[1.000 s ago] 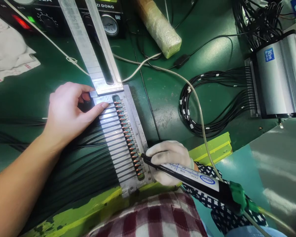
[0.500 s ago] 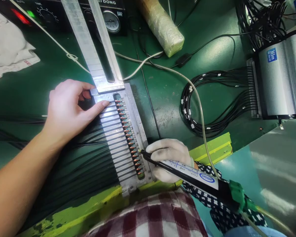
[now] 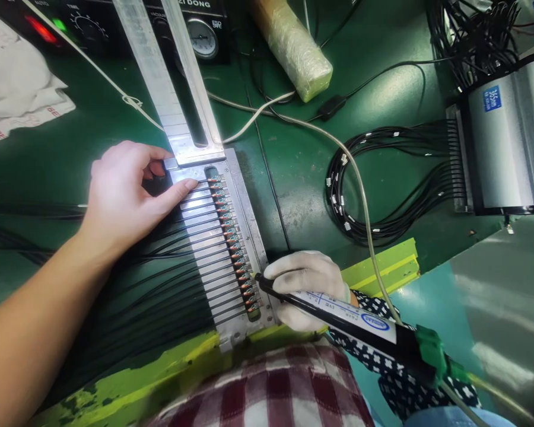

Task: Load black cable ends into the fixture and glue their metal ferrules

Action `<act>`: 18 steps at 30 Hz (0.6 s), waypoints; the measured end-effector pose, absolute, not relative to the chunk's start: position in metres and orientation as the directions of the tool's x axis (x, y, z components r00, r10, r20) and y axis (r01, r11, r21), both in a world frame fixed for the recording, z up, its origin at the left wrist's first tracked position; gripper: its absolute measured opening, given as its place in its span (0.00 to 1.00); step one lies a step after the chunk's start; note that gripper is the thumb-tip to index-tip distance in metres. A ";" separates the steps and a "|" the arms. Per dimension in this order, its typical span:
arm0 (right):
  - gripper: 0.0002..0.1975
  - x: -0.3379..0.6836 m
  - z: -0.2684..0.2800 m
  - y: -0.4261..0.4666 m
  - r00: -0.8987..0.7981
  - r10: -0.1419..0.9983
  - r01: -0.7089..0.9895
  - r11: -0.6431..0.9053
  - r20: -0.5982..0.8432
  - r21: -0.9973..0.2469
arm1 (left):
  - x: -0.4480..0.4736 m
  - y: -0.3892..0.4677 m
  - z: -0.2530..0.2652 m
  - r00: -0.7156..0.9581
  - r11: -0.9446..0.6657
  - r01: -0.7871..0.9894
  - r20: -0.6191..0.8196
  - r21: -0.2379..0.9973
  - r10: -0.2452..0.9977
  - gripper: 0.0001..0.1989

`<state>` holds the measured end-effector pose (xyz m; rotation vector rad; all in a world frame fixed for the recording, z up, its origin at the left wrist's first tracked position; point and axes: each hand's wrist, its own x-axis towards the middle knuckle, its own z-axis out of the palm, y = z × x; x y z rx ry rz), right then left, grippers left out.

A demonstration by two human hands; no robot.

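My bare left hand rests at the upper left corner of a slotted metal fixture. Its thumb lies on the plate beside the topmost black cable, and its curled fingers are at the corner block. Across the plate runs a row of black cables with stripped copper ends on small green circuit boards. In a white glove, my right hand grips a black glue syringe with a white label. The narrow tip is at the boards in the lower part of the row; whether it touches is unclear.
A slotted metal bar rises from the fixture's top end. Behind stands a black dispenser box with a gauge. At right are a silver 365nm lamp unit, coiled cables and a pale hose. A film-wrapped block lies behind.
The syringe tip has shifted very slightly down along the row of boards. My left hand keeps its place on the fixture.
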<state>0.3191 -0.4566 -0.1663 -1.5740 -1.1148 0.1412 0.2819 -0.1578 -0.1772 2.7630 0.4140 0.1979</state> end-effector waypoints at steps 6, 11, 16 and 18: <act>0.04 0.314 -0.161 -0.456 0.580 0.588 0.619 0.132 0.564 -0.774 | 0.282 -0.160 -0.176 0.951 -0.907 0.262 0.072 0.330 0.301 0.19; 0.04 0.308 -0.158 -0.459 0.559 0.631 0.638 0.087 0.538 -0.765 | 0.284 -0.170 -0.159 0.942 -0.902 0.328 -0.024 0.279 0.335 0.27; 0.06 0.308 -0.162 -0.462 0.511 0.688 0.644 0.090 0.515 -0.760 | 0.245 -0.215 -0.117 0.983 -0.988 0.120 -0.125 -0.092 0.131 0.25; 0.06 0.309 -0.164 -0.463 0.520 0.693 0.629 0.085 0.499 -0.773 | 0.216 -0.239 -0.111 0.995 -0.999 -0.018 -0.100 -0.029 -0.015 0.27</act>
